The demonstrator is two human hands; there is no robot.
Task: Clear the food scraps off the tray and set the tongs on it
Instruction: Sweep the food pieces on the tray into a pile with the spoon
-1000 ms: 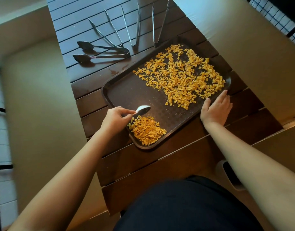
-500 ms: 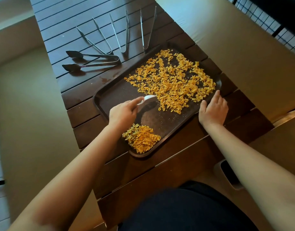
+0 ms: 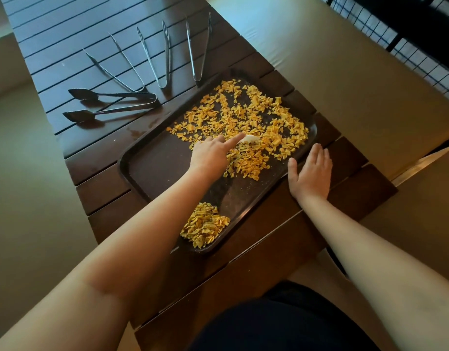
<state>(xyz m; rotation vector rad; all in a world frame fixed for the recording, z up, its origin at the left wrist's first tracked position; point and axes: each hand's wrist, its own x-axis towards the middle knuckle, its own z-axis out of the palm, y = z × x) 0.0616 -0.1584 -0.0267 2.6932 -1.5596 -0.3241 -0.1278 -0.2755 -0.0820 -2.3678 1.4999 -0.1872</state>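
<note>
**Scraping scraps toward the near corner**

Under the left hand's (image 3: pixel 210 154) outstretched forefinger lies a white scraper (image 3: pixel 250 139), its blade set into the loose food scraps (image 3: pixel 246 122); the other fingers curl round its handle. Just right of those fingers, the right hand (image 3: pixel 310 173) lies flat and straight-fingered on the tray's (image 3: pixel 147 171) near rim, steadying it. Nearer the body than the fingers sits a gathered pile (image 3: pixel 205 225) in the tray corner. Beyond the fingers, off the tray, four tongs (image 3: pixel 112 105) lie fanned on the slatted table (image 3: pixel 66 26). Clearing looks under way: next, likely drag this batch back to the pile.
</note>
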